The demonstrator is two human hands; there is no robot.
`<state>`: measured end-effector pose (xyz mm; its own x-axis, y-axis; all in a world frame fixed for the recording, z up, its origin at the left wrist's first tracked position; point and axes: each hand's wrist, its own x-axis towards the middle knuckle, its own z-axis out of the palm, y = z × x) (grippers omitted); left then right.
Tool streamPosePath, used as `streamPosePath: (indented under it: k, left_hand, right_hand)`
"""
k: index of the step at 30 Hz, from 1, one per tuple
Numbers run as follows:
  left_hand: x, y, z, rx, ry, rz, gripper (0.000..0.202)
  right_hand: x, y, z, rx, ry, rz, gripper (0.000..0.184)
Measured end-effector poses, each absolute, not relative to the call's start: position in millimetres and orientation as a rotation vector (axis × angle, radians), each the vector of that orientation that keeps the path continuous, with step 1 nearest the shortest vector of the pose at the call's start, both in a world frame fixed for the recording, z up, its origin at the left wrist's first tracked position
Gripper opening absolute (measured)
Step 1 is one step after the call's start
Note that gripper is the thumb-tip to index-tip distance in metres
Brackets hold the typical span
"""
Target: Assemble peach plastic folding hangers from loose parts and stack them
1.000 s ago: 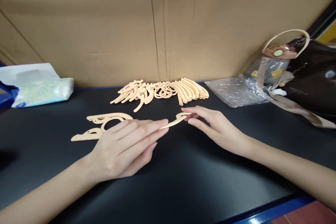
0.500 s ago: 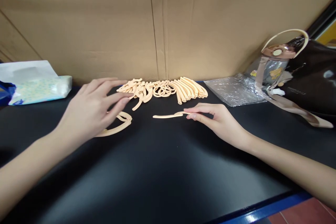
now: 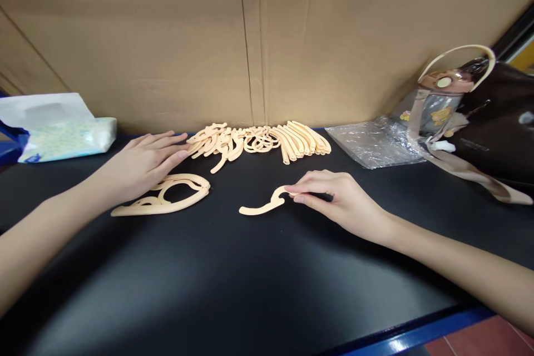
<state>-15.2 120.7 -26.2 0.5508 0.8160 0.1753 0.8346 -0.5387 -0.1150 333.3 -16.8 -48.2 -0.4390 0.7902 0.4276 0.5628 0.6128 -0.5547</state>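
My right hand [image 3: 334, 197] pinches one end of a thin curved wooden piece [image 3: 262, 206], which lies on the black table [image 3: 258, 289]. My left hand [image 3: 144, 164] is stretched out flat, fingers apart, its fingertips touching the left end of a row of pale wooden cut-out pieces [image 3: 258, 142] at the back of the table. Just in front of that hand lies a larger looped wooden piece [image 3: 167, 200], partly under the palm.
A cardboard wall [image 3: 267, 39] stands behind the table. A tissue pack [image 3: 58, 136] lies at the far left. At the right are a clear plastic bag [image 3: 371, 144], a bottle with a strap [image 3: 442, 100] and a dark bag [image 3: 496, 122]. A blue edge [image 3: 417, 334] borders the table front.
My left hand let go of the curved piece, rose and moved left and back to the row of pieces. My right hand kept the curved piece and set it down on the table.
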Motion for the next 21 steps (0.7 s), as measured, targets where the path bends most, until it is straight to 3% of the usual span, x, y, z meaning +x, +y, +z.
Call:
streamPosePath:
  k: [10, 21]
  left_hand:
    - [-12.0, 120.7, -31.8, -2.575, -1.35, -0.106, 0.076]
    - [-2.6, 106.8, -26.9, -2.547, -1.231, -0.083, 0.055]
  right_hand:
    - [330.3, -19.9, -49.6, -0.992, -2.328, 0.463, 0.023]
    - [331.1, -19.6, -48.2, -0.986, -2.415, 0.44, 0.021]
